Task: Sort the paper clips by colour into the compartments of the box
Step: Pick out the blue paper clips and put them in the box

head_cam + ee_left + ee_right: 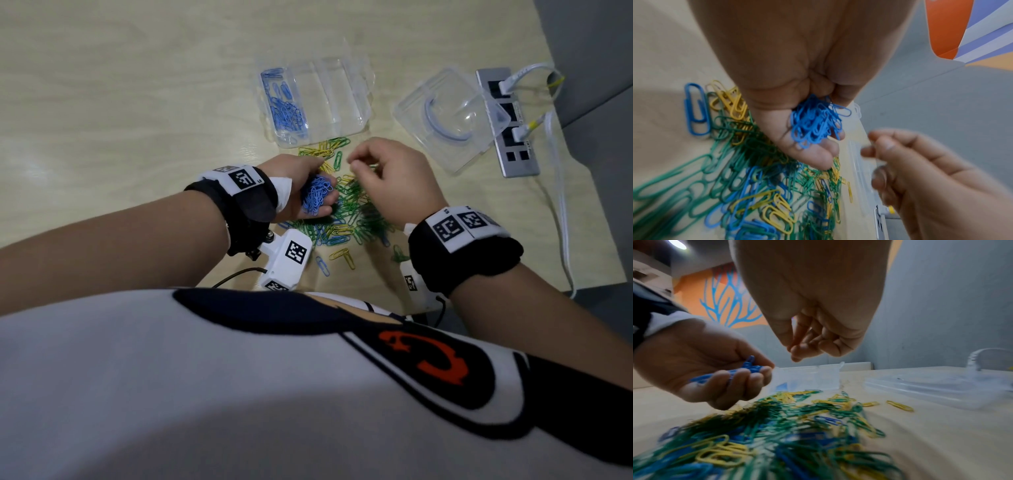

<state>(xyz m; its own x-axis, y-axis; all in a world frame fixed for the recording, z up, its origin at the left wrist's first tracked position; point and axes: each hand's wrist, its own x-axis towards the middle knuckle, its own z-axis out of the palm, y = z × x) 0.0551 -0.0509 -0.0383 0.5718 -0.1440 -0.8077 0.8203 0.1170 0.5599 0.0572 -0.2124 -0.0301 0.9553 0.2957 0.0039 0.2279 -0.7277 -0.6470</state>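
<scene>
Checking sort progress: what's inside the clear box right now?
Only blue clips show in the box, all in its leftmost compartment; the other compartments look empty. The clear walls blur the clips, so any count is out of reach.

Clear plastic compartment box [337,99] lies behind the loose heap of wire paper clips [352,212]; transparent lid [448,120] to its right.

Office: desk [102,85], inset socket panel [507,123]
</scene>
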